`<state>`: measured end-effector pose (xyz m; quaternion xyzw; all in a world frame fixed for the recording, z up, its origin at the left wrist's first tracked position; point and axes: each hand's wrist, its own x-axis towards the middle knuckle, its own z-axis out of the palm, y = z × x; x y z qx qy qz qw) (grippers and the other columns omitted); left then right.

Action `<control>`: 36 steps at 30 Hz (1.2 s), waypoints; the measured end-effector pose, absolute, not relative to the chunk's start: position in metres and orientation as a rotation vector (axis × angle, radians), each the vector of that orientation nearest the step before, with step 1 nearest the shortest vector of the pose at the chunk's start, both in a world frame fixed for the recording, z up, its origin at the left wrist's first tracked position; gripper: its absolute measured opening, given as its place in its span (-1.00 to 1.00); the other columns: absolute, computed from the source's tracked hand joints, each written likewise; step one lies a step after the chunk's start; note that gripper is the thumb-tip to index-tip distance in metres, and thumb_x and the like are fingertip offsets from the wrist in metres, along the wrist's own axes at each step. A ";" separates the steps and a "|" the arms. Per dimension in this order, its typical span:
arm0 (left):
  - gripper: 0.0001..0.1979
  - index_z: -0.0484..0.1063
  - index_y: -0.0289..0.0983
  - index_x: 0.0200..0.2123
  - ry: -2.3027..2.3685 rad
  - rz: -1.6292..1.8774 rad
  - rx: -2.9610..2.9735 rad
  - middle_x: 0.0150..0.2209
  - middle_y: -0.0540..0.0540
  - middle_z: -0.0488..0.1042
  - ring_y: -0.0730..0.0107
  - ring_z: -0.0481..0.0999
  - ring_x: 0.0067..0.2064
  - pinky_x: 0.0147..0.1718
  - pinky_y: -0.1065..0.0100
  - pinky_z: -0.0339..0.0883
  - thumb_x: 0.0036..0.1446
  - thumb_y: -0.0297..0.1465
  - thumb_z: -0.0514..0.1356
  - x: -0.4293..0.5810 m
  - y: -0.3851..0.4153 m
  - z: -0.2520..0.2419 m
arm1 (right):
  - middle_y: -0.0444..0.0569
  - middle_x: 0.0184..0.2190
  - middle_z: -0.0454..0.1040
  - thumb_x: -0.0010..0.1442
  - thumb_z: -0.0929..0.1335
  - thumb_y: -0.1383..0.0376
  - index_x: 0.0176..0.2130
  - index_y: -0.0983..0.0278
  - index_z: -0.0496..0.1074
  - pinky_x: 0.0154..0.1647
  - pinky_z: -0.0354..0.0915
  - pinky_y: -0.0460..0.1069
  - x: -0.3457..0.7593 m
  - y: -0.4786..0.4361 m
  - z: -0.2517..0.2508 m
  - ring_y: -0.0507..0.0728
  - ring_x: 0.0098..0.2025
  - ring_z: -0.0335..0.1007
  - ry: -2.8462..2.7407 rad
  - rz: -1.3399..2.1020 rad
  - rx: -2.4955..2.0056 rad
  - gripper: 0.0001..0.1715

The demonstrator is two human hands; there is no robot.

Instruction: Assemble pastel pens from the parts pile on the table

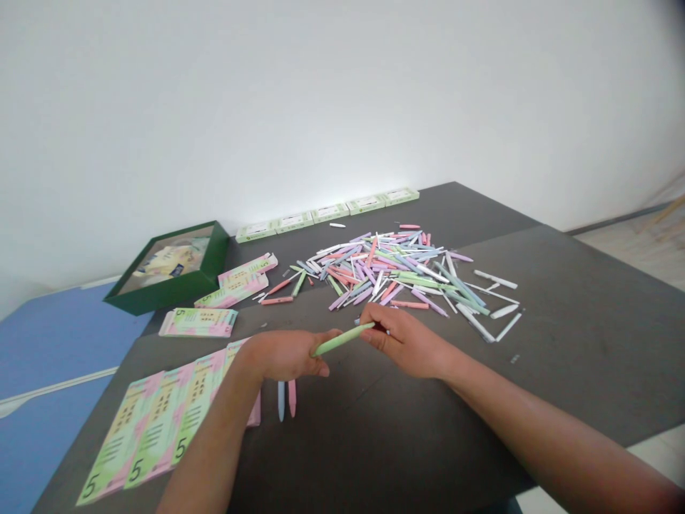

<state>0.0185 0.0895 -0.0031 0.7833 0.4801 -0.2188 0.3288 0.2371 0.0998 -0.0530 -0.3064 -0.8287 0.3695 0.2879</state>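
One light-green pen point(343, 339) was held, slightly tilted, above a dark table point(385, 450): L hand point(289, 355) clasped one end, R hand point(404, 340) pinched the other. Blue pen point(281, 402) & pink pen point(292, 398) lay side by side nr L hand, next to flat pink-and-green cartons point(160, 421). Beyond R hand, approx. center, spread a heap of multicolored pens point(385, 268).

Both forearms point(524, 414) can be seen bare — same goes for left hand point(289, 355) and right hand point(405, 341) — and a sliver of dark bluish fabric point(503, 507) can be spotted down low.
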 end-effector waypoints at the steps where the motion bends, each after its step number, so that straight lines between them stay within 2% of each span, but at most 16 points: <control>1: -0.59 0.34 -0.25 -0.01 1.258 -0.578 2.050 -0.41 0.00 0.50 0.29 0.44 -0.37 -0.46 0.44 0.18 0.08 -0.24 0.08 0.019 0.089 -0.002 | -0.19 -0.52 0.23 0.21 0.23 0.24 -0.39 0.27 0.21 -0.47 -0.01 -0.11 0.237 0.100 -0.054 -0.02 -0.47 0.10 -2.211 0.998 -0.830 -0.83; 7: -0.40 0.09 -0.24 0.19 1.225 -0.549 2.038 -0.33 0.00 0.53 0.31 0.45 -0.36 -0.44 0.44 0.20 0.06 -0.31 0.10 0.027 0.089 -0.003 | -0.20 -0.68 0.17 0.28 0.11 0.09 -0.54 0.30 0.25 -0.56 -0.05 -0.10 0.229 0.099 -0.063 -0.03 -0.59 0.08 -2.135 1.180 -0.987 -0.51; 10: -0.51 0.23 -0.23 0.10 1.225 -0.547 2.048 -0.32 -0.02 0.53 0.29 0.46 -0.35 -0.43 0.43 0.21 0.07 -0.28 0.08 0.026 0.091 -0.006 | -0.20 -0.63 0.19 0.25 0.17 0.14 -0.51 0.29 0.24 -0.53 -0.03 -0.11 0.228 0.099 -0.062 -0.03 -0.55 0.10 -2.090 1.148 -0.956 -0.61; 13: -0.67 0.40 -0.23 -0.12 1.220 -0.566 2.066 -0.32 -0.03 0.53 0.28 0.45 -0.33 -0.40 0.43 0.23 0.07 -0.24 0.08 0.022 0.093 -0.007 | -0.21 -0.57 0.22 0.19 0.24 0.23 -0.43 0.28 0.25 -0.50 0.00 -0.12 0.231 0.098 -0.057 -0.02 -0.49 0.11 -2.091 1.104 -0.927 -0.80; 16: -0.72 0.45 -0.23 -0.23 1.214 -0.603 2.059 -0.33 -0.03 0.53 0.29 0.45 -0.34 -0.40 0.43 0.23 0.07 -0.24 0.06 0.021 0.093 -0.005 | -0.19 -0.48 0.27 0.14 0.27 0.34 -0.34 0.26 0.27 -0.44 0.05 -0.12 0.233 0.094 -0.054 -0.01 -0.43 0.15 -2.092 1.103 -0.871 -0.98; 18: -0.71 0.43 -0.23 -0.17 1.227 -0.617 2.046 -0.33 -0.02 0.53 0.30 0.45 -0.35 -0.41 0.44 0.23 0.07 -0.26 0.07 0.022 0.092 -0.003 | -0.16 -0.41 0.32 0.13 0.27 0.36 -0.21 0.24 0.29 -0.40 0.09 -0.12 0.233 0.093 -0.053 0.01 -0.38 0.20 -2.082 1.151 -0.832 -0.84; 20: -0.65 0.38 -0.22 -0.06 1.235 -0.612 2.045 -0.36 0.00 0.52 0.32 0.44 -0.38 -0.44 0.45 0.22 0.07 -0.28 0.07 0.024 0.091 -0.001 | -0.14 -0.41 0.36 0.16 0.27 0.27 -0.14 0.25 0.30 -0.43 0.10 -0.11 0.233 0.094 -0.054 0.01 -0.41 0.23 -2.068 1.245 -0.857 -0.77; 22: -0.57 0.31 -0.21 0.04 1.238 -0.603 2.065 -0.41 0.03 0.51 0.34 0.43 -0.43 -0.48 0.45 0.20 0.07 -0.27 0.08 0.024 0.091 -0.001 | -0.15 -0.54 0.34 0.23 0.20 0.14 -0.26 0.29 0.36 -0.50 0.07 -0.11 0.233 0.097 -0.055 0.00 -0.52 0.22 -2.074 1.322 -0.965 -0.70; 24: -0.51 0.24 -0.21 0.10 1.235 -0.595 2.083 -0.43 0.04 0.49 0.34 0.41 -0.45 -0.50 0.45 0.19 0.06 -0.27 0.09 0.024 0.091 -0.002 | -0.16 -0.64 0.27 0.26 0.12 0.11 -0.44 0.30 0.35 -0.54 0.03 -0.10 0.233 0.099 -0.055 -0.01 -0.58 0.17 -2.114 1.297 -1.057 -0.56; 25: -0.49 0.23 -0.21 0.11 1.232 -0.589 2.084 -0.42 0.03 0.49 0.34 0.41 -0.45 -0.49 0.45 0.20 0.06 -0.27 0.09 0.024 0.091 -0.002 | -0.16 -0.65 0.26 0.26 0.13 0.13 -0.48 0.30 0.33 -0.54 0.02 -0.10 0.234 0.100 -0.055 0.00 -0.57 0.16 -2.140 1.248 -1.068 -0.57; 29: -0.48 0.20 -0.21 0.13 1.208 -0.562 2.086 -0.41 0.02 0.49 0.33 0.41 -0.42 -0.47 0.45 0.20 0.07 -0.29 0.08 0.023 0.091 -0.002 | -0.18 -0.50 0.28 0.14 0.25 0.32 -0.37 0.27 0.28 -0.47 0.03 -0.11 0.235 0.099 -0.052 0.00 -0.45 0.16 -2.154 1.085 -0.949 -0.95; 30: -0.48 0.19 -0.21 0.14 1.204 -0.565 2.089 -0.42 0.02 0.48 0.33 0.41 -0.43 -0.48 0.45 0.20 0.07 -0.29 0.08 0.022 0.091 -0.002 | -0.18 -0.48 0.28 0.11 0.26 0.36 -0.34 0.26 0.27 -0.45 0.03 -0.11 0.235 0.098 -0.052 0.00 -0.43 0.15 -2.146 1.094 -0.912 -0.97; 32: -0.47 0.17 -0.22 0.15 1.207 -0.570 2.089 -0.42 0.02 0.48 0.33 0.41 -0.43 -0.49 0.45 0.20 0.08 -0.30 0.08 0.022 0.091 -0.003 | -0.18 -0.44 0.30 0.09 0.27 0.39 -0.28 0.25 0.25 -0.45 0.05 -0.12 0.234 0.096 -0.052 -0.01 -0.43 0.16 -2.109 1.151 -0.874 -0.88; 34: -0.45 0.15 -0.21 0.16 1.224 -0.570 2.079 -0.39 0.01 0.49 0.33 0.42 -0.41 -0.46 0.45 0.21 0.08 -0.30 0.08 0.021 0.091 -0.004 | -0.17 -0.47 0.32 0.15 0.25 0.30 -0.29 0.26 0.27 -0.48 0.04 -0.12 0.233 0.097 -0.055 -0.01 -0.47 0.18 -2.075 1.227 -0.920 -0.92; 36: -0.44 0.14 -0.21 0.17 1.226 -0.576 2.073 -0.36 0.01 0.50 0.33 0.42 -0.40 -0.45 0.45 0.22 0.07 -0.30 0.09 0.021 0.092 -0.005 | -0.16 -0.56 0.31 0.23 0.17 0.19 -0.39 0.29 0.29 -0.51 0.03 -0.10 0.232 0.098 -0.057 -0.01 -0.53 0.17 -2.088 1.279 -1.005 -0.73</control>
